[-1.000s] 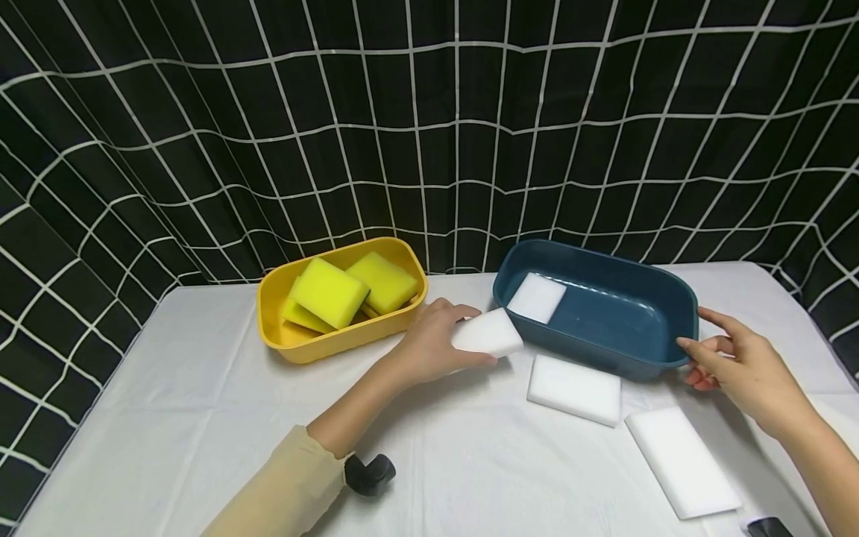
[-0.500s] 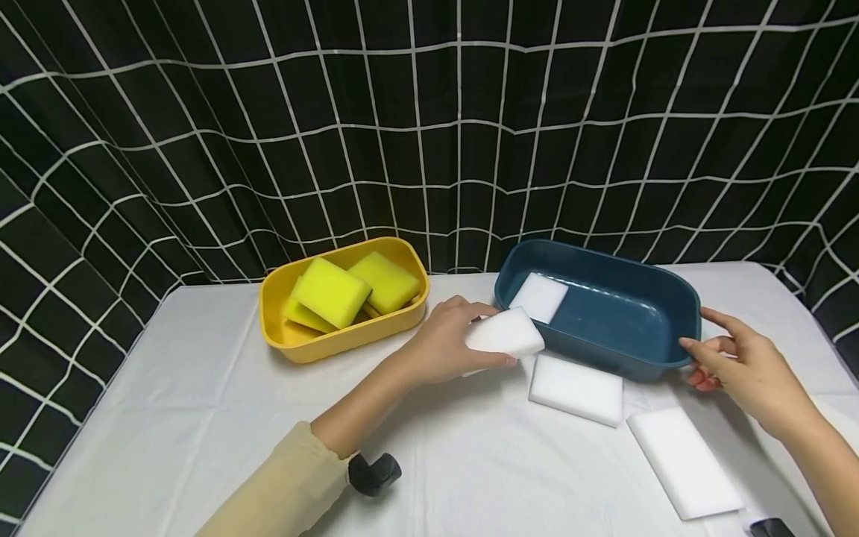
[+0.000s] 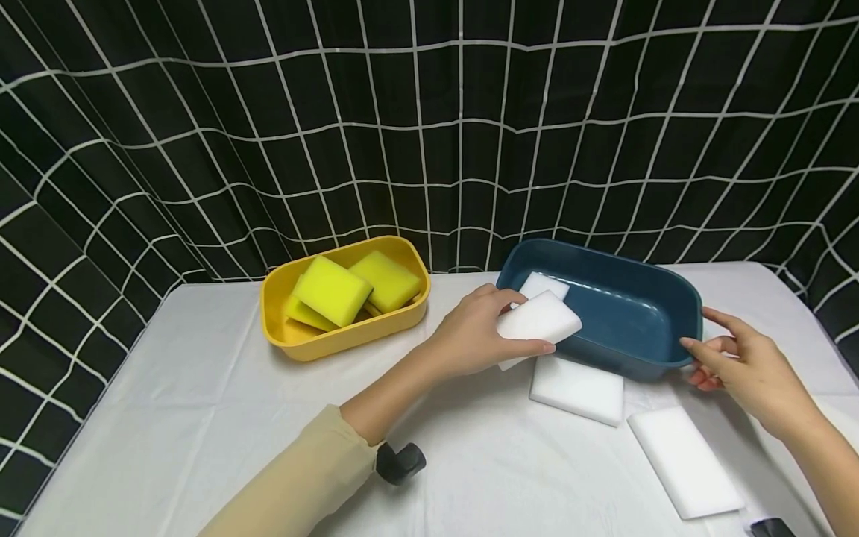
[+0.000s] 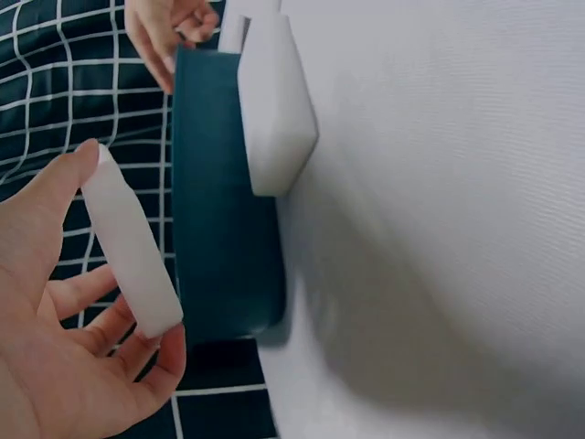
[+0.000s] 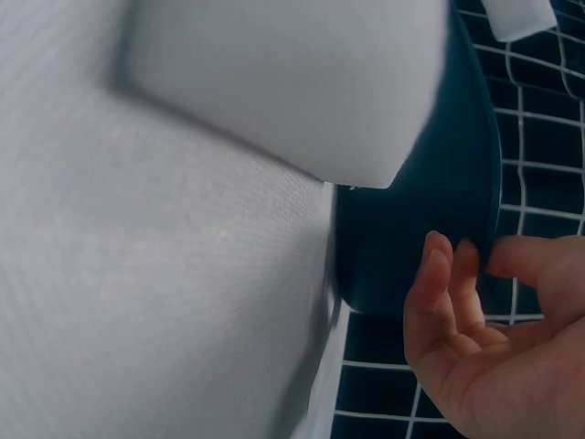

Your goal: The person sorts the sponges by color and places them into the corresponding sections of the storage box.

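Note:
My left hand (image 3: 473, 339) pinches a white sponge (image 3: 540, 321) between thumb and fingers, at the left front rim of a dark blue bin (image 3: 617, 321). In the left wrist view the held sponge (image 4: 132, 247) shows edge-on beside the bin's wall. Another white sponge (image 3: 545, 283) lies inside the bin at its left end, partly covered by the held one. At the bin's right end, my right hand (image 3: 754, 365) grips the rim, thumb on one side and fingers on the other. The right wrist view shows those fingertips (image 5: 437, 251) against the bin.
A yellow bin (image 3: 356, 344) with several yellow sponges (image 3: 333, 291) stands at the back left. Two white sponges (image 3: 577, 389) (image 3: 684, 462) lie on the white cloth before the blue bin. A black curtain (image 3: 429, 134) with white grid lines hangs behind.
My left hand has moved right with the white sponge, from beside the blue bin's left end to over its front rim. My right hand keeps its grip on the bin.

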`<state>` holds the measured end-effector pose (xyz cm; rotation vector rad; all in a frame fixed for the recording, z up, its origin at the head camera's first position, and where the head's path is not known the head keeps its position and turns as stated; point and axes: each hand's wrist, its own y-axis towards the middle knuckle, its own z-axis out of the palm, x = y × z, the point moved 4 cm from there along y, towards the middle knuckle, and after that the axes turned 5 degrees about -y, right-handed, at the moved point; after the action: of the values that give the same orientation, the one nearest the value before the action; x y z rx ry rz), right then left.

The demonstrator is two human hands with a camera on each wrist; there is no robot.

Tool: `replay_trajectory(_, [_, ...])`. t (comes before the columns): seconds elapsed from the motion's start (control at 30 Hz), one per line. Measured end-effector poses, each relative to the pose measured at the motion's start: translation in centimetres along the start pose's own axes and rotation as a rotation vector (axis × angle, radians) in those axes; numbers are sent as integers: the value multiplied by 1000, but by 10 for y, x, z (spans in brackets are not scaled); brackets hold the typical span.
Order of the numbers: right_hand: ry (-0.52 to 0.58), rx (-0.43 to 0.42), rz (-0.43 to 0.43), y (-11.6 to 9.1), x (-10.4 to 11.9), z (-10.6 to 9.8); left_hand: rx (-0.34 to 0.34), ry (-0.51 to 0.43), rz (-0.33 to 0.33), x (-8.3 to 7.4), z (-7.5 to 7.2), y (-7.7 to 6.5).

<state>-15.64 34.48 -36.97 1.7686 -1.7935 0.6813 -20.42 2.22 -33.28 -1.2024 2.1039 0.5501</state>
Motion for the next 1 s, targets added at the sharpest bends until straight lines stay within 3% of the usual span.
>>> replay_trajectory(0.53, [23, -1, 6, 0, -1, 1, -7, 3, 41, -22, 12, 26])
replay_trajectory(1.0, [9, -1, 10, 0, -1, 0, -49, 83, -50, -28, 21, 52])
